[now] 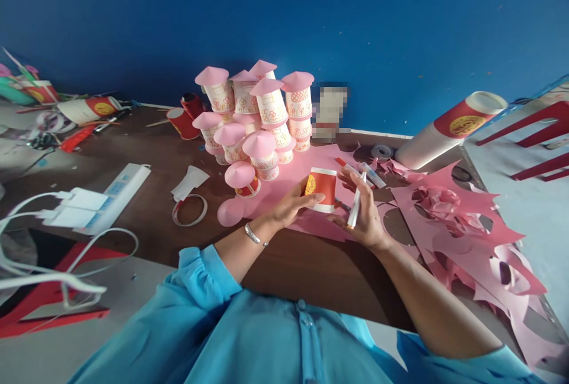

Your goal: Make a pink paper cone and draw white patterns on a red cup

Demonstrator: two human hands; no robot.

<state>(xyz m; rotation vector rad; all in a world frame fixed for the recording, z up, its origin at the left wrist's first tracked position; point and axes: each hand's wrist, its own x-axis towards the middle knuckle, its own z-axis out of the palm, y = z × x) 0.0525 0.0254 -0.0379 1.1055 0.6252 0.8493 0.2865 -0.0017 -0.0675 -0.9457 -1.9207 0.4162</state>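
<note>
My left hand (293, 201) is closed around a red paper cup (326, 188) with a yellow emblem and white bands at both ends. Just right of the cup, my right hand (365, 213) holds a slim white marker pen (355, 206) across its fingers, its thumb pointing toward the cup. Pink paper (302, 162) lies beneath both hands. Behind them stand stacked paper cups with pink cone roofs (269, 99), many drawn on with orange lines. A shorter red cup (248, 188) under a pink cone stands left of my left hand.
Cut pink paper scraps (462, 224) cover the table's right side, near a tall stack of cups (448, 129). Markers (373, 175) and a tape roll (381, 152) lie behind my right hand. At left are a power strip (116, 197), white cables and a white ring (189, 210).
</note>
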